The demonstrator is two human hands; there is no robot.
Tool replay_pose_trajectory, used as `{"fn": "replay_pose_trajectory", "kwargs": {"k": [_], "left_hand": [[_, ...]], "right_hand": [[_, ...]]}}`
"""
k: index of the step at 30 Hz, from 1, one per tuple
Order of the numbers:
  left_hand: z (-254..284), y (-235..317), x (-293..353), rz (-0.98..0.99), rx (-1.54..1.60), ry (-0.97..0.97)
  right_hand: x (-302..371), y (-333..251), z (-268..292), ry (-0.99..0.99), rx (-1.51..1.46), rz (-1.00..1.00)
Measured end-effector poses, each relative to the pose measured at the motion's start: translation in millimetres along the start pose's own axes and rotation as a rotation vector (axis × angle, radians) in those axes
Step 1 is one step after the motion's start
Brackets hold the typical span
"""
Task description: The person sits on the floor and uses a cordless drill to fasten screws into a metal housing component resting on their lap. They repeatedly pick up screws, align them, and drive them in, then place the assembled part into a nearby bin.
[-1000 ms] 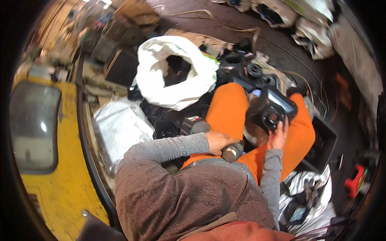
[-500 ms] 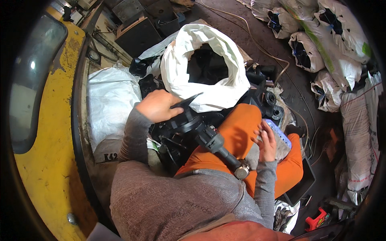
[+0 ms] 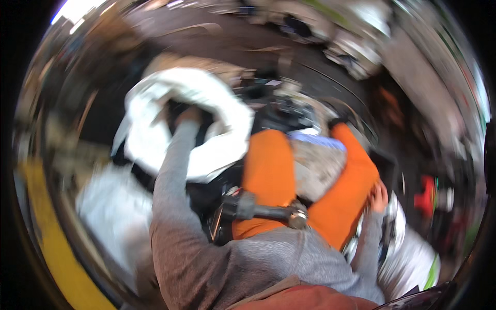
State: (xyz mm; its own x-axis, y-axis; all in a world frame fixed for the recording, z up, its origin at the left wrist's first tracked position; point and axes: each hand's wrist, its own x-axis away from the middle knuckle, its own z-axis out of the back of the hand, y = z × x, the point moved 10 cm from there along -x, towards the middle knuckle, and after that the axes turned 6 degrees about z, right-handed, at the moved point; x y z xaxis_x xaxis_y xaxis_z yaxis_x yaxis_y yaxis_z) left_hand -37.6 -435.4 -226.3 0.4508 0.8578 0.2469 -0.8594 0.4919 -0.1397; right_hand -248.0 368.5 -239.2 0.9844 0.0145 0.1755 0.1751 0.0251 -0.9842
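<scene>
My left hand [image 3: 190,114] is deep in the mouth of a white sack [image 3: 142,129] with a rolled-down rim. Its fingers are hidden among the dark contents, so whether it holds anything is unclear. My right hand [image 3: 378,198] is beside my right knee, at the outer side of the orange trouser leg [image 3: 351,194]. Its blurred fingers look extended, with nothing visible in them. Across my lap lies a black rod-like device [image 3: 268,211] with a round metal end [image 3: 298,214], touched by neither hand.
Between my legs are a grey cloth [image 3: 323,170] and a light-purple perforated edge [image 3: 320,140]. Black parts [image 3: 289,113] lie beyond my knees. A white bag [image 3: 411,263] stands at the lower right, near a red object [image 3: 426,196]. More filled sacks [image 3: 356,51] lie at the far right.
My left hand has moved from the black part at the lap device into the sack. My right hand has gone outward and down past my right knee. The view has swung and blurred.
</scene>
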Motion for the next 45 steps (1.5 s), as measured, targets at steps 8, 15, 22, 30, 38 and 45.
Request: {"fn": "replay_pose_trajectory", "kwargs": {"k": [8,15,22,30,38,45], "left_hand": [[31,-59,-3,-0.140,-0.250,0.269],[186,-93,181,-0.489,0.449,0.168],[286,105,346,-0.741,0.771,0.141],[36,372,376,-1.065,-0.342,0.126],[-68,380,418,-1.078,-0.142,-0.433],[-1,299,320,-0.969,0.301,-0.355]], "right_hand": [[64,7,174,0.578,0.714,0.045],[15,-11,143,0.501,1.078,0.209],[-102,35,34,-0.088,1.260,0.187],[-161,119,-16,-0.295,1.481,-0.050],[-161,108,31,-0.122,1.405,0.097],[-46,-73,-60,-0.131,0.011,0.124]]}}
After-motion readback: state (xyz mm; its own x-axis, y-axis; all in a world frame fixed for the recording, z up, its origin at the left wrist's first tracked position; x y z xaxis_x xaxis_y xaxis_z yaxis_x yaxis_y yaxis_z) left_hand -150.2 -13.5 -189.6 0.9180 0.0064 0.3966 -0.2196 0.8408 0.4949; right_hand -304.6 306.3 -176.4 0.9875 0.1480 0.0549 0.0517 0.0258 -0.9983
